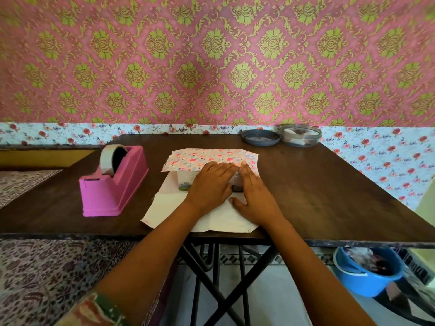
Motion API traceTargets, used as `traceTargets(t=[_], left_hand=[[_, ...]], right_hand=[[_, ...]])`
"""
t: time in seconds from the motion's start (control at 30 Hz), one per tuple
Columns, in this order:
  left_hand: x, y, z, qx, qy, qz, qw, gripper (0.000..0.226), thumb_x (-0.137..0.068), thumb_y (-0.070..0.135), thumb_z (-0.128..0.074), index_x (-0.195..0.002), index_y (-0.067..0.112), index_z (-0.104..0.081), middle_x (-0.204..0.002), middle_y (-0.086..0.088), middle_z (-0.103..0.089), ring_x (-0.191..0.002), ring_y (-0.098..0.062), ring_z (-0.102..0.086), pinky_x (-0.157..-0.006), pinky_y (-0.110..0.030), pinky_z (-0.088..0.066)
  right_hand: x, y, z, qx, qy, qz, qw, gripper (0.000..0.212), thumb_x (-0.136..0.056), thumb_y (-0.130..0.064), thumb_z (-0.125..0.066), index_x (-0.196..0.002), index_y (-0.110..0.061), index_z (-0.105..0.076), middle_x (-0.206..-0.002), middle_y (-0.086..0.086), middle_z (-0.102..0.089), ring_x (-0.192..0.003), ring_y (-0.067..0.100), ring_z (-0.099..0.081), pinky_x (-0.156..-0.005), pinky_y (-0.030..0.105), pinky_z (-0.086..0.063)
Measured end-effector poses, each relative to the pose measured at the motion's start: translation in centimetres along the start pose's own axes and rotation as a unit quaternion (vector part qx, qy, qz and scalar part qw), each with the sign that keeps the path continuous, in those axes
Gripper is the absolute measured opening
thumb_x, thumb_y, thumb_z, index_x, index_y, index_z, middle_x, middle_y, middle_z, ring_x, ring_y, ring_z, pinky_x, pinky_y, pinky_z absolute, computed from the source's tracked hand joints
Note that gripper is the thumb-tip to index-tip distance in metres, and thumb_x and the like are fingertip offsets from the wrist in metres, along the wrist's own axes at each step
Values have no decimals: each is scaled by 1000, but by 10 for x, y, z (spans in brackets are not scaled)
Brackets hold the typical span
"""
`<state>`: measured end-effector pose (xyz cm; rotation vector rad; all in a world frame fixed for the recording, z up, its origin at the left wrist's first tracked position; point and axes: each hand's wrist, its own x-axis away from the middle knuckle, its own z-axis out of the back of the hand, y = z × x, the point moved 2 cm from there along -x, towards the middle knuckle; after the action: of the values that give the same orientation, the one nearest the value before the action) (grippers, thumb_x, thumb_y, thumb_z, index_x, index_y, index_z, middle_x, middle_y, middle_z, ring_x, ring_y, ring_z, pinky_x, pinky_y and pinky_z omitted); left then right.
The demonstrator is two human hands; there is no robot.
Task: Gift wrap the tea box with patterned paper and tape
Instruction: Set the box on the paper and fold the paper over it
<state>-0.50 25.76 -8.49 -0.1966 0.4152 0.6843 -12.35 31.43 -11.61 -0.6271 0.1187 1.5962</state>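
The tea box (pixel 183 182) lies on a sheet of patterned paper (pixel 211 158) at the middle of the dark table. The paper's far half, pink with hearts, is folded over the box's top; its white underside (pixel 219 217) spreads toward the near edge. My left hand (pixel 209 184) lies flat on the box with straight fingers pressing the folded edge. My right hand (pixel 251 196) presses beside it, fingers straight, thumb on the white paper. A pink tape dispenser (pixel 113 184) with a roll of tape (pixel 110 161) stands to the left.
A grey lid (pixel 260 137) and a clear round container (pixel 300 135) sit at the table's (pixel 329 196) far right. Below the table, a blue bucket (pixel 367 274) stands on the right by the crossed metal legs (pixel 216 283). Patterned fabric (pixel 47 274) lies to the left.
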Motion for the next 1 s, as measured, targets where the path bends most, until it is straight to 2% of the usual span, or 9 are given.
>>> traceTargets(t=[0.17, 0.33, 0.43, 0.5, 0.6, 0.7, 0.8, 0.9, 1.0], left_hand=[[-8, -1, 1, -73, -25, 28, 997, 58, -93, 46, -41, -145, 29, -24, -152, 3, -29, -139, -18, -26, -115, -40, -11], [-24, -18, 13, -112, -111, 73, 985, 76, -81, 69, -45, -145, 35, -21, -155, -2, -20, -142, -27, -16, -113, -52, -8], [-23, -48, 26, -103, -129, 91, 982, 75, -82, 62, -52, -145, 32, -25, -154, -1, -24, -141, -25, -21, -113, -49, -15], [-18, -66, 32, -60, -142, 83, 985, 71, -83, 56, -55, -144, 32, -29, -151, 2, -31, -138, -22, -29, -111, -42, -25], [-11, -78, 32, 4, -145, 77, 986, 64, -86, 49, -57, -143, 34, -31, -150, 5, -34, -137, -19, -33, -108, -33, -30], [-11, -77, 28, -10, -138, 84, 987, 62, -89, 48, -53, -144, 34, -29, -151, 4, -32, -137, -21, -32, -109, -36, -31], [-11, -74, 28, -34, -128, 92, 987, 60, -91, 49, -49, -145, 34, -27, -150, 3, -33, -136, -23, -34, -107, -37, -33], [-10, -70, 30, -66, -121, 84, 987, 60, -90, 51, -48, -144, 35, -27, -149, 3, -36, -134, -23, -38, -103, -35, -38], [-11, -67, 30, -65, -115, 95, 987, 61, -90, 51, -49, -144, 33, -29, -148, 0, -38, -132, -24, -40, -102, -36, -39]], right_hand=[[1, -3, 2, -1, 0, -4, 1000, 83, -92, -36, -53, -148, -7, 2, -158, 7, 0, -145, 17, -5, -113, 19, -3], [3, -3, 3, 14, -14, -7, 1000, 85, -92, -37, -51, -147, -7, 6, -157, 6, 5, -146, 17, -1, -111, 17, 1], [3, -1, 3, 18, -19, -12, 1000, 86, -92, -38, -51, -148, -9, 7, -158, 4, 7, -145, 15, 1, -111, 17, 0], [2, 0, 3, 19, -20, -9, 1000, 86, -92, -38, -51, -148, -10, 6, -158, 3, 7, -145, 14, 1, -110, 16, 2], [2, 0, 6, 19, -40, -13, 999, 85, -92, -39, -51, -148, -11, 7, -158, 2, 7, -145, 14, 1, -112, 18, 2], [0, -5, 14, 63, -77, -43, 994, 85, -92, -46, -46, -148, -13, 9, -157, 4, 11, -146, 17, 5, -115, 25, 4], [5, -34, 12, 88, -82, -44, 992, 81, -92, -59, -30, -148, -17, 10, -156, 6, 16, -144, 23, 13, -115, 35, 9], [18, -74, -6, 26, -172, 0, 985, 72, -93, -61, -21, -150, -22, -1, -158, 2, 3, -145, 16, 5, -114, 31, 8], [27, -84, -18, 23, -244, -28, 969, 67, -94, -60, -16, -150, -24, -13, -158, -1, -6, -145, 12, -5, -117, 35, 0]])
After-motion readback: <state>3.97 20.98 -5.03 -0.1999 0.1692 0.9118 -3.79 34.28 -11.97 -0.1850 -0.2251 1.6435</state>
